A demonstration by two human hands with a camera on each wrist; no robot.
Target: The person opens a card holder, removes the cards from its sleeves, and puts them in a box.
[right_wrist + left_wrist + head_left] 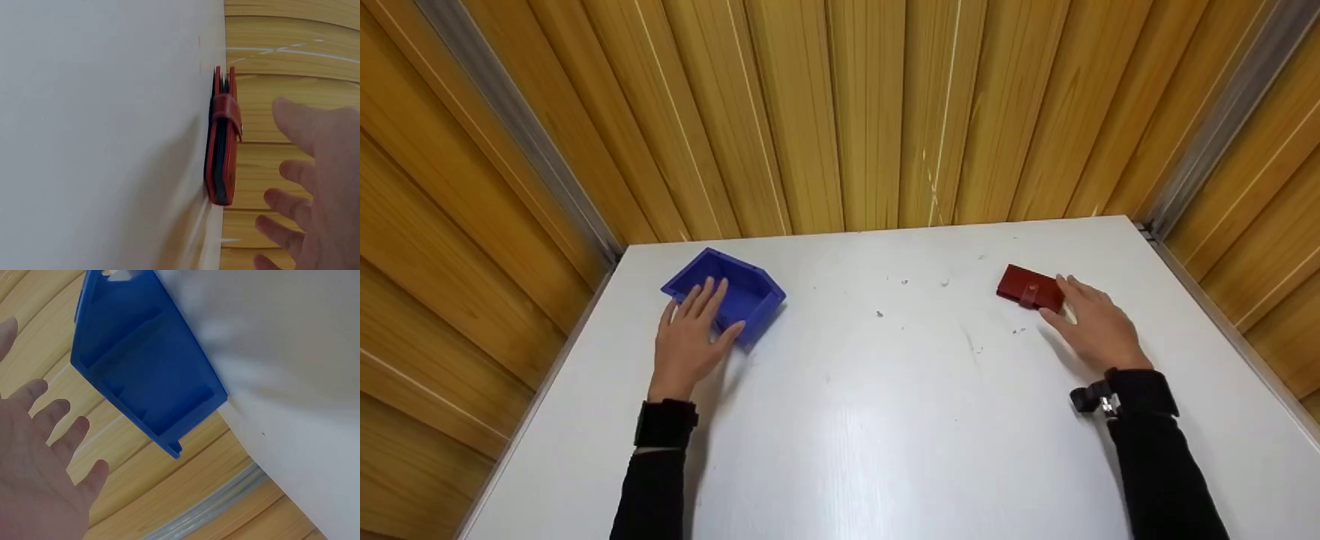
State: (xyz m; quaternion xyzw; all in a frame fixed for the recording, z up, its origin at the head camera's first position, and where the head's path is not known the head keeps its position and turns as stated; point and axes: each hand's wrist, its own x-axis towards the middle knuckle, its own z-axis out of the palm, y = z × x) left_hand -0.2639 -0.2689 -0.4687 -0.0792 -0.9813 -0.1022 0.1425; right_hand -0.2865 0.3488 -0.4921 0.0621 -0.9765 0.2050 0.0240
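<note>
A blue plastic bin (742, 296) with an angled, cut-away side stands at the left back of the white table (847, 420). My left hand (686, 349) is over its near edge, fingers spread; in the left wrist view the fingertips (98, 472) are apart from the bin (152, 365). Toward the right back lies a small red wallet (1030, 288), its strap fastened with a snap. At its right end is my right hand (1099, 322), fingers extended and thumb apart. The right wrist view shows a gap between that hand (315, 185) and the wallet (225, 140).
Yellow wood-look panels (870, 112) rise behind the table and along both sides, with grey metal posts (517, 112) at the corners. Small dark marks and scuffs (879, 313) dot the tabletop between the bin and the wallet.
</note>
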